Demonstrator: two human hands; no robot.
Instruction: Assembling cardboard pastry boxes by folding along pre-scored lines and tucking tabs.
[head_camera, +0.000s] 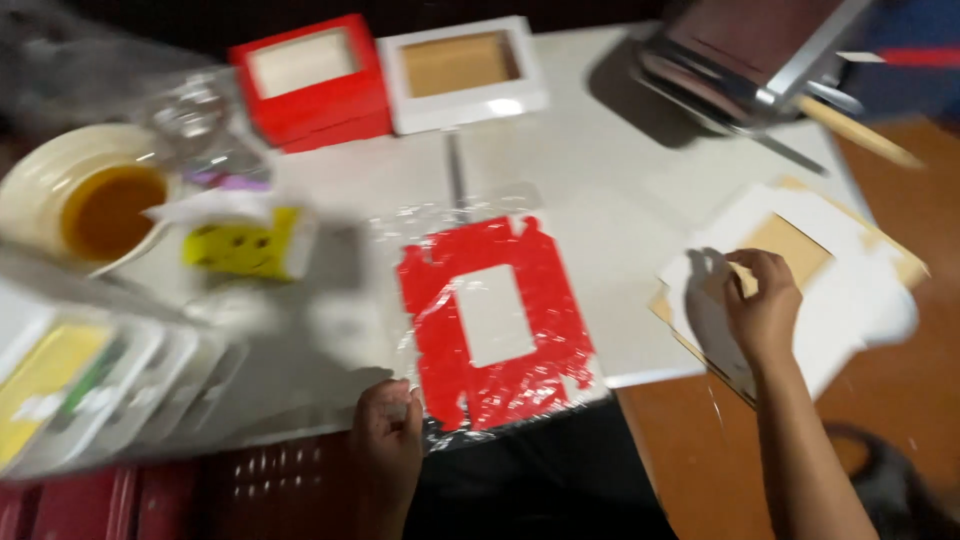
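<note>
A flat, unfolded red cardboard box blank (495, 320) with a rectangular window lies in clear plastic wrap on the white table (600, 200). My left hand (388, 430) pinches the near left corner of that wrap at the table's front edge. My right hand (762, 305) grips the top sheet of a stack of flat white and tan box blanks (810, 270) that overhangs the table's right edge. The picture is blurred by motion.
A folded red window box (312, 80) and a white window box (462, 72) stand at the back. A bowl of amber liquid (90, 205), a yellow pack (245, 245) and stacked trays (80, 390) sit left. A metal device (740, 60) stands at the back right.
</note>
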